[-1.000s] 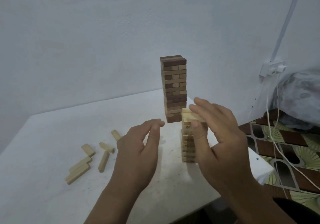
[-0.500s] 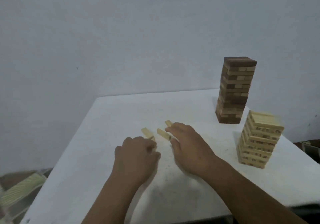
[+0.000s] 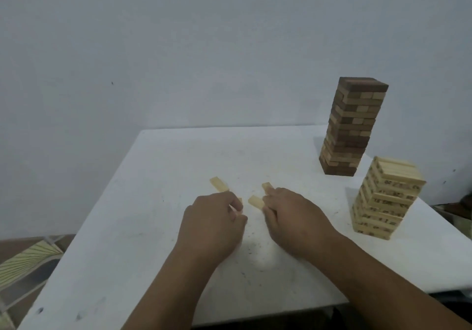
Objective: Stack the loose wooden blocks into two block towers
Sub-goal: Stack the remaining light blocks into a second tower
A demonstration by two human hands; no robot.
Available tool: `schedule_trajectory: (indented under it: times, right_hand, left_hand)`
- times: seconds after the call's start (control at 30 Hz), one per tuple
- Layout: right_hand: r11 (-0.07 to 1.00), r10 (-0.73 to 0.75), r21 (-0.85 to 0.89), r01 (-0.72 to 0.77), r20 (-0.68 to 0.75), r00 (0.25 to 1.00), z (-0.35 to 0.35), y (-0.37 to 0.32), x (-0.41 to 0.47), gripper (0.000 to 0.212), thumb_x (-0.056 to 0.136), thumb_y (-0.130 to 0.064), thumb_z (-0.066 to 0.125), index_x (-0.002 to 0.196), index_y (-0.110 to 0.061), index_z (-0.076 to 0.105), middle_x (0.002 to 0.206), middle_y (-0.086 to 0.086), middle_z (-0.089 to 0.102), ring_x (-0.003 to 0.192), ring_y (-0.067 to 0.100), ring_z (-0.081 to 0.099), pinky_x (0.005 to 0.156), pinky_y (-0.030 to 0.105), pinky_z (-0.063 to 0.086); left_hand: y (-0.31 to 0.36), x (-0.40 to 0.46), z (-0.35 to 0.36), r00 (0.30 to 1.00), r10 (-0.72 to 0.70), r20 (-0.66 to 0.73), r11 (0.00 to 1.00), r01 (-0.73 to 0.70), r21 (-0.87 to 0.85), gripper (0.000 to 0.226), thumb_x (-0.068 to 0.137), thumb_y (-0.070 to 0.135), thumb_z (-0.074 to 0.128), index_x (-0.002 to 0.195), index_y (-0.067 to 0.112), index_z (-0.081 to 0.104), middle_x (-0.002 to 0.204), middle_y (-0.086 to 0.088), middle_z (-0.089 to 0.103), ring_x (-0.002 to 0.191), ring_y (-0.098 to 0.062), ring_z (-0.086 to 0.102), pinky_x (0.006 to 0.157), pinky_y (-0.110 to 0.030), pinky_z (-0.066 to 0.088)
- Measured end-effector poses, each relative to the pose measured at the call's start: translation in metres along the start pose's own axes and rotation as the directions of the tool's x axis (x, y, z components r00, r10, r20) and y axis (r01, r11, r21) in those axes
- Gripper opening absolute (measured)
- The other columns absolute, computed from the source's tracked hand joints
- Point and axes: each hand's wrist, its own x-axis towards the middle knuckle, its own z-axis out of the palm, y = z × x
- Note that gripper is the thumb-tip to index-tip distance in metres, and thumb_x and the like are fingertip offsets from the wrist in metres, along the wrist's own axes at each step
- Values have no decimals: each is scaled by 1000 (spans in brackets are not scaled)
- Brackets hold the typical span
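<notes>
Head view, left hand fingers curled on a small pale wooden block, right hand fingers flat on two more pale blocks, white table, tall dark brown block tower, short pale block tower.

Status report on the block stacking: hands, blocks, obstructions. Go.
Left hand curled on loose blocks, right hand on pale block. Another pale block lies free. Dark tower and pale tower standing. Nothing in the way.

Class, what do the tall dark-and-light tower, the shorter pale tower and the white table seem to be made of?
Tall dark-and-light tower: looks like matt wood, mixed brown and tan blocks.
Shorter pale tower: pale, seemingly unvarnished wood with dark printed marks.
White table: smooth white surface, scuffed; material unclear, perhaps laminate or plastic.
</notes>
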Motion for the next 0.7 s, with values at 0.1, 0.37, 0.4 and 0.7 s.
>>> schedule_trajectory:
  times: [0.1, 0.37, 0.4, 0.7]
  right_hand:
    - [997, 78, 5, -78, -3, 997, -11, 7, -28, 37, 100, -34, 35, 125, -21, 58, 114, -3, 57, 96, 7, 48, 86, 28, 49]
    - [989, 146, 55, -140, -138, 980, -23, 32, -86, 37, 100, -31, 37, 132, -25, 54, 124, -10, 59, 110, 9, 45, 90, 21, 38]
    - [988, 147, 79, -136, -155, 977, -21, 34, -89, 37, 98, -28, 41, 132, -25, 55, 120, -10, 62, 107, 11, 48, 87, 22, 40]
    - [985, 91, 159, -67, -149, 985, -23, 47, -93, 28, 96, -37, 49, 109, -22, 69, 113, -12, 57, 101, 5, 42, 85, 16, 34]
  left_hand:
    - [10, -2, 7, 997, 57, 55, 998, -56, -9, 13, 82, 38, 70, 95, 34, 69, 83, 16, 66, 82, 0, 59, 80, -25, 51]
    - [36, -9, 26, 969, 104, 222, 993, -88, -80, 19, 88, 33, 59, 102, 44, 66, 81, 16, 67, 73, -1, 60, 61, -16, 43]
    - [39, -9, 26, 966, 111, 235, 992, -92, -89, 17, 88, 36, 59, 100, 45, 66, 79, 16, 67, 71, -1, 61, 60, -16, 43]
    - [45, -9, 31, 954, 169, 247, 974, -201, 108, 26, 79, 56, 68, 68, 33, 68, 88, 21, 62, 86, 0, 56, 79, -28, 49]
